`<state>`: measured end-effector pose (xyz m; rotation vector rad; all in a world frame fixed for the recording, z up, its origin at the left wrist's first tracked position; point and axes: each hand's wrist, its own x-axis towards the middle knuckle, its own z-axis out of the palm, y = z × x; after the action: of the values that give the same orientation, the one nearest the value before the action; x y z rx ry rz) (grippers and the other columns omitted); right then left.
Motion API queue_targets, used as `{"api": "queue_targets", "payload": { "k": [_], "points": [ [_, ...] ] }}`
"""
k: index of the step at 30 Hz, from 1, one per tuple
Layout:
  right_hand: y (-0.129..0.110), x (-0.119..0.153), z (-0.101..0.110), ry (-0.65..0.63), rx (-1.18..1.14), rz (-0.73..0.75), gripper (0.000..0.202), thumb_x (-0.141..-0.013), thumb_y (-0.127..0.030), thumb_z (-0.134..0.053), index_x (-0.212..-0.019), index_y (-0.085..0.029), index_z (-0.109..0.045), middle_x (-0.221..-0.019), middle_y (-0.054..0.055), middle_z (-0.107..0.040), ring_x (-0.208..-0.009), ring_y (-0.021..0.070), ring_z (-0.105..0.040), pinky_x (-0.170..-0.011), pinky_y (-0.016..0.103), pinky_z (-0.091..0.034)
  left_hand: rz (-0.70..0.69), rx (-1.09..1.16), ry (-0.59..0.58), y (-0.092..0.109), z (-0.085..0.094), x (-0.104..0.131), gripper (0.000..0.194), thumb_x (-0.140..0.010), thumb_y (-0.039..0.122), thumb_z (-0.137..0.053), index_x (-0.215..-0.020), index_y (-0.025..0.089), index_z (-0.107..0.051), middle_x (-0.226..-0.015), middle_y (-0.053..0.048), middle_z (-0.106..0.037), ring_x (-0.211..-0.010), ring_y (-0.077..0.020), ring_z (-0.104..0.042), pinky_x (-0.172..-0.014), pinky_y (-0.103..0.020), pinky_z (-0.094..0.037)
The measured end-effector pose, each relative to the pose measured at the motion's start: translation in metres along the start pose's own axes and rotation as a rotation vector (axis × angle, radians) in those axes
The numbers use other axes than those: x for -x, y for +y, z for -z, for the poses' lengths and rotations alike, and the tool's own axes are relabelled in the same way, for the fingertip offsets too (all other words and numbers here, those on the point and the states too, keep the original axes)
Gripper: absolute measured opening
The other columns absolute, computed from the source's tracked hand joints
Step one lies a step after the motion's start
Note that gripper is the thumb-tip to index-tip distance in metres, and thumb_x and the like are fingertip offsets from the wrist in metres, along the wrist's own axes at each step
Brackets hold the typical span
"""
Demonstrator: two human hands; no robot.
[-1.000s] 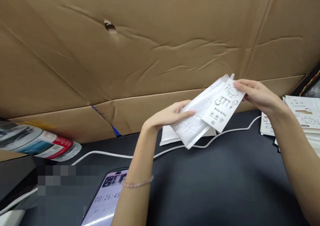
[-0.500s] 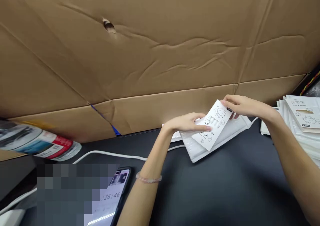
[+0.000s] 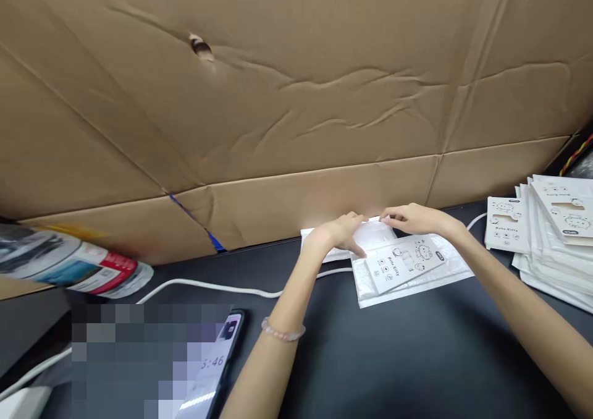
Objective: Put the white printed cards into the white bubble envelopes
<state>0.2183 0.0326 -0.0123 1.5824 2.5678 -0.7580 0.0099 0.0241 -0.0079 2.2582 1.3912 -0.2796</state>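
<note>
- A clear plastic bottle (image 3: pixel 69 261) is tipped on its side at the far left, up against the brown cardboard (image 3: pixel 296 128).
- A phone (image 3: pixel 217 363) is laid on the dark tabletop (image 3: pixel 393 357), partly hidden by a pixelated patch, with a white cable (image 3: pixel 208 286) run behind it.
- The left hand (image 3: pixel 340 233) is held with thumb and fingers pretty well spread, thumb tip right by the white printed box's upper left corner; actual contact can't be told.
- The rear mailer (image 3: pixel 374 233) is partly covered by that hand.
- The front mailer (image 3: pixel 362 277) is laid flat, with the white printed box (image 3: pixel 403 261) resting slantwise on top.
- The right hand (image 3: pixel 412 218) is curled over the rear mailer's top right edge; whether anything's pinched can't be told.
- A smaller-looking printed box (image 3: pixel 506 224) is set beside stacked white mailers (image 3: pixel 551 270), which are topped by another printed box (image 3: pixel 572 212).
</note>
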Motion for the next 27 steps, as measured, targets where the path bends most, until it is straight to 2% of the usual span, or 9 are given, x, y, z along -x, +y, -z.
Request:
{"api": "queue_targets", "payload": {
  "k": [2,4,7,11,15,18,22,24,27],
  "points": [
    [0.003,-0.005,-0.006,-0.029,0.039,-0.020,0.035,-0.094,-0.044,-0.041,-0.108,-0.025,-0.067,-0.102,0.007,-0.071,-0.087,0.0218,-0.066,-0.072,0.030,-0.046,0.052,-0.034,-0.085,-0.001,0.000,0.000,0.098,-0.065,0.044,-0.075,-0.150,0.026,-0.029,-0.152,-0.012,-0.040,-0.134,-0.0307,-0.045,-0.105,-0.038,-0.041],
    [0.008,-0.009,-0.010,-0.012,0.063,-0.043,0.029,-0.091,-0.040,-0.047,-0.096,-0.020,-0.068,-0.099,0.010,-0.071,-0.084,0.0231,-0.065,-0.070,0.031,-0.045,0.065,-0.057,-0.112,-0.002,-0.001,0.001,0.099,-0.068,0.047,-0.073,-0.152,0.027,-0.025,-0.154,-0.010,-0.038,-0.137,-0.0296,-0.042,-0.107,-0.036,-0.040],
    [0.016,-0.012,-0.014,0.010,0.077,-0.052,0.017,-0.084,-0.028,-0.054,-0.089,-0.018,-0.068,-0.096,0.011,-0.070,-0.081,0.0226,-0.064,-0.067,0.030,-0.045,0.059,-0.073,-0.126,-0.006,0.001,0.001,0.097,-0.068,0.045,-0.072,-0.152,0.026,-0.027,-0.155,-0.009,-0.038,-0.138,-0.0292,-0.041,-0.108,-0.035,-0.038],
    [0.023,-0.015,-0.016,-0.003,0.057,-0.006,0.022,-0.078,-0.015,-0.054,-0.092,-0.018,-0.070,-0.093,0.009,-0.069,-0.076,0.0195,-0.064,-0.063,0.027,-0.045,0.098,-0.089,-0.157,-0.013,0.002,0.001,0.099,-0.064,0.038,-0.075,-0.150,0.029,-0.028,-0.152,-0.010,-0.040,-0.134,-0.0300,-0.045,-0.106,-0.039,-0.041],
    [0.021,-0.015,-0.012,0.031,0.007,0.096,0.033,-0.084,-0.017,-0.046,-0.105,-0.020,-0.073,-0.104,0.009,-0.070,-0.088,0.0202,-0.065,-0.076,0.028,-0.049,0.125,-0.107,-0.157,-0.011,-0.001,-0.003,0.103,-0.059,0.028,-0.079,-0.149,0.027,-0.028,-0.152,-0.012,-0.038,-0.138,-0.0288,-0.039,-0.108,-0.041,-0.039],
    [0.016,-0.011,-0.004,0.091,-0.088,0.177,0.039,-0.089,-0.021,-0.041,-0.111,-0.025,-0.073,-0.111,0.005,-0.070,-0.101,0.0211,-0.064,-0.085,0.028,-0.048,0.139,-0.126,-0.096,-0.007,0.000,-0.003,0.098,-0.057,0.027,-0.081,-0.144,0.024,-0.035,-0.147,-0.013,-0.044,-0.136,-0.0314,-0.039,-0.107,-0.043,-0.039],
    [0.011,-0.004,0.008,0.196,-0.281,0.204,0.037,-0.089,-0.028,-0.042,-0.110,-0.022,-0.072,-0.111,0.005,-0.070,-0.098,0.0224,-0.063,-0.085,0.031,-0.049,0.178,-0.136,-0.011,-0.004,0.009,0.009,0.079,-0.064,0.037,-0.079,-0.133,0.019,-0.044,-0.130,-0.016,-0.055,-0.124,-0.0354,-0.047,-0.095,-0.043,-0.045],
    [0.008,0.001,0.012,0.227,-0.338,0.189,0.034,-0.087,-0.031,-0.046,-0.109,-0.020,-0.071,-0.109,0.005,-0.070,-0.092,0.0212,-0.063,-0.080,0.030,-0.049,0.147,-0.159,0.096,-0.001,0.015,0.018,0.074,-0.068,0.038,-0.077,-0.132,0.019,-0.045,-0.125,-0.015,-0.057,-0.120,-0.0356,-0.049,-0.094,-0.043,-0.045],
    [0.005,0.007,0.016,0.161,-0.465,0.168,0.029,-0.078,-0.026,-0.052,-0.100,-0.019,-0.071,-0.096,0.003,-0.071,-0.078,0.0174,-0.061,-0.065,0.026,-0.048,0.052,-0.248,0.307,0.008,0.020,0.030,0.073,-0.071,0.029,-0.076,-0.135,0.018,-0.043,-0.124,-0.013,-0.056,-0.116,-0.0340,-0.048,-0.099,-0.044,-0.040]
  ]
}}
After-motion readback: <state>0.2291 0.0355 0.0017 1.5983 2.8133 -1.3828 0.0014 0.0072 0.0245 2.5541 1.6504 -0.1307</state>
